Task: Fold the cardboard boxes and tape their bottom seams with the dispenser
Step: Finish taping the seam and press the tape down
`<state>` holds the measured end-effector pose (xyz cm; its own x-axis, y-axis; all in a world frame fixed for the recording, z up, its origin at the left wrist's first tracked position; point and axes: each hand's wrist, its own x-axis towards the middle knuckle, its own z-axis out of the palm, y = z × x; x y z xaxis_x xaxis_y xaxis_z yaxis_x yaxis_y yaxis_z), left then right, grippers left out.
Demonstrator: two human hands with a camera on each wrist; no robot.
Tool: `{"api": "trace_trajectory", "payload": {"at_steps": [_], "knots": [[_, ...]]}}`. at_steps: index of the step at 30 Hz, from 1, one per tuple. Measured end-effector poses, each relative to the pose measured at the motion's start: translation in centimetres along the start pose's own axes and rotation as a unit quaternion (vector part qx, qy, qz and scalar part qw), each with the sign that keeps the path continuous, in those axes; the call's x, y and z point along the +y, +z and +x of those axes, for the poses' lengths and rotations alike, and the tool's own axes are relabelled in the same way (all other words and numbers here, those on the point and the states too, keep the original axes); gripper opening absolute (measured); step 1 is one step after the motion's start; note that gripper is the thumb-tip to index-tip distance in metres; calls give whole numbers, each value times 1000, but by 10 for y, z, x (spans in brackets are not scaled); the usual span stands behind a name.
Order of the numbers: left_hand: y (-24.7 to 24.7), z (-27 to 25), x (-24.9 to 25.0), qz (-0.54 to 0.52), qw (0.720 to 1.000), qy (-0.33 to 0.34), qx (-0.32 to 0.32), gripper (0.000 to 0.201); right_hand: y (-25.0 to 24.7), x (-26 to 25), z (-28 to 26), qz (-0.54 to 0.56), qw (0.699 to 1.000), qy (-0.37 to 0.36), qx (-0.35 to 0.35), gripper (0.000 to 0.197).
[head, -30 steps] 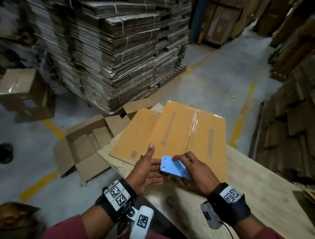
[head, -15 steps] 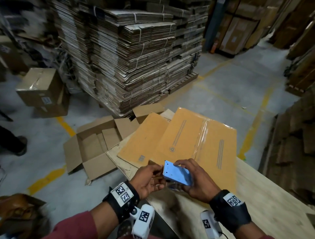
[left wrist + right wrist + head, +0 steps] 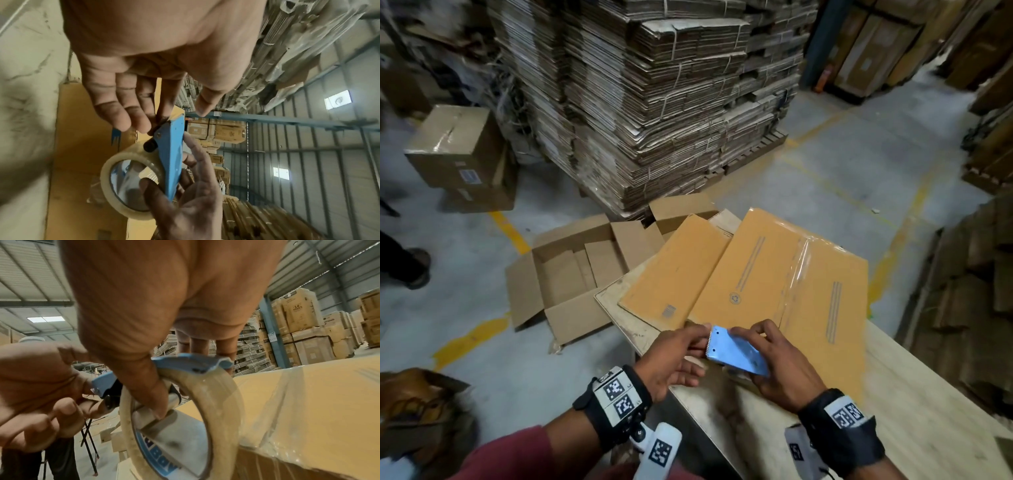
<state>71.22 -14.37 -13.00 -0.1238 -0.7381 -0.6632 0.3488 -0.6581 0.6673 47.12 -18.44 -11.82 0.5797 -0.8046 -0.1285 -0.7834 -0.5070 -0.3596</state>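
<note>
Both hands on the tape dispenser, above the near edge of the taped box.

The right hand (image 3: 779, 368) grips the blue dispenser (image 3: 736, 354), thumb hooked through the tape roll (image 3: 131, 183) (clear tape); the left hand (image 3: 674, 358) pinches at its toothed end with fingertips (image 3: 141, 125). Beneath them the folded box (image 3: 791, 291) lies on the counter (image 3: 914, 404), a clear tape strip along its seam. An open box (image 3: 571, 274) sits on the floor beyond, before stacked flat cardboard (image 3: 654, 96).

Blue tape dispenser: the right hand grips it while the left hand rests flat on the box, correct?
Not quite. The right hand grips the blue tape dispenser, but the left hand pinches its toothed end, off the yellow-brown taped cardboard box. The left wrist view shows it.
</note>
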Motion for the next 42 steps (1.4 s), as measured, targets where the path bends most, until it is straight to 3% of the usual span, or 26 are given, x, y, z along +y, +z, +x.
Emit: {"api": "trace_trajectory", "payload": {"at_steps": [5,14,17,20,24,28,34,39,42], "knots": [[-11,9,8,-39,998,-41,-6,49,5,0,11,41,999,21,-11,86],[2,22,23,-47,997,-42,33,26,-14,-20,38,-8,997,59,-59,91],[2,29,26,-66,996,-14,57,25,-26,-30,44,8,997,49,-65,90],[-4,35,37,2,994,48,103,23,-36,-36,45,24,995,32,-90,83],[-8,41,48,101,977,113,153,21,-63,-39,43,-62,992,14,-113,80],[-7,51,56,113,972,114,169,24,-79,-45,45,-158,973,0,-166,72],[-16,62,53,122,968,98,194,20,-71,-48,46,-200,960,-9,-196,71],[-21,68,51,128,968,89,199,19,-70,-50,43,-224,960,-22,-166,56],[-23,72,51,151,960,105,210,16,-66,-49,41,-231,961,-22,-151,58]]}}
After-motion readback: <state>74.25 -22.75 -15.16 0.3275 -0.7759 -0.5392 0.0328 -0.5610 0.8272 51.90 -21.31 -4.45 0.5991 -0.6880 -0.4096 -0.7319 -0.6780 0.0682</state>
